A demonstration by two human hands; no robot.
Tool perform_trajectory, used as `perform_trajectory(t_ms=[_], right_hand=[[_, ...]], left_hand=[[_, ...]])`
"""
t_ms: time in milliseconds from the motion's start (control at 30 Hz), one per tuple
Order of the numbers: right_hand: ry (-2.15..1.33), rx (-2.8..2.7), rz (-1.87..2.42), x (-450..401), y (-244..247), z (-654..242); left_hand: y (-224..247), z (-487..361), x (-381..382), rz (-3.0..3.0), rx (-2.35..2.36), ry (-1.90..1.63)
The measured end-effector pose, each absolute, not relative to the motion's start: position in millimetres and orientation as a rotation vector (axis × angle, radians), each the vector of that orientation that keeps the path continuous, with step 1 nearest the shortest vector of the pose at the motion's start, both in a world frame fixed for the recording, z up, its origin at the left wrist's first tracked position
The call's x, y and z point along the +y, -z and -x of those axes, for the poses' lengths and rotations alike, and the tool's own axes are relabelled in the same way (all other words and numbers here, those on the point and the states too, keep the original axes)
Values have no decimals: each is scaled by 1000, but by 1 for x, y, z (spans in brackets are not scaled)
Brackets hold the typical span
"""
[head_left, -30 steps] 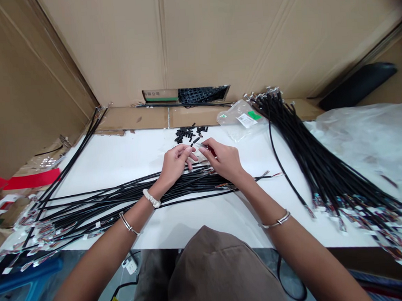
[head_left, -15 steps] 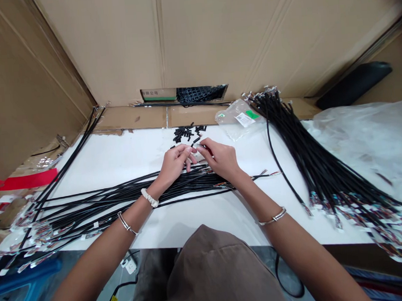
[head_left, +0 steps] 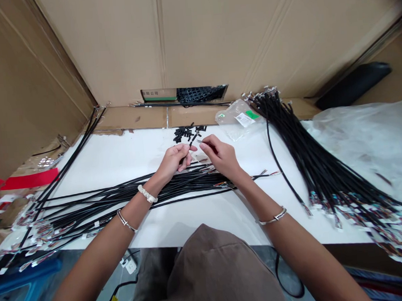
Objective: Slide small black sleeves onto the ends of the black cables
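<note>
Looking down from the head camera at a white bench [head_left: 125, 155], both hands work near its middle. The left hand [head_left: 170, 162] is curled nearly closed, its fingers pinching a short black tube [head_left: 193, 138] that points up toward the bench's far edge. The right hand [head_left: 222, 157] is partly closed, thumb and forefinger pinched on a slim pointed tool [head_left: 200, 142], mostly hidden, just beside the tube's lower end.

Just past the fingertips, toward the far edge, lies a small heap of black tubes [head_left: 186, 134]. A long bundle of black cables [head_left: 138, 189] runs under the wrists toward the bench's left edge. A thicker bundle of black cables [head_left: 312, 161] fans from the far right corner over the near right edge, ending in coloured wires and white connectors [head_left: 374, 218]. A clear plastic bag [head_left: 238, 119] with a label sits at the far edge, and plastic sheeting [head_left: 365, 132] covers the right side. Cardboard [head_left: 104, 47] walls the far side.
</note>
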State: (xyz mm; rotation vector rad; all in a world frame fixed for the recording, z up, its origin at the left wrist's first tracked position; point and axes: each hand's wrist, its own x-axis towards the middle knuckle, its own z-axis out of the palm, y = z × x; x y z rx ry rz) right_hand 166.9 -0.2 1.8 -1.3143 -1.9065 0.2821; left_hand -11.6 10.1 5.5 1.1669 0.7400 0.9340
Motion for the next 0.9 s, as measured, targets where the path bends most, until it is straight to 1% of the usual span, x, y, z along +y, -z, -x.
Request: perform_trajectory(t_ms=[300, 900], right_hand=[[-115, -2018, 1331, 2, 1, -167], [-107, -2032, 1326, 3, 3, -167]], left_hand=[[-11, 16, 11, -1027, 698, -856], [-16, 16, 9, -972, 693, -776]])
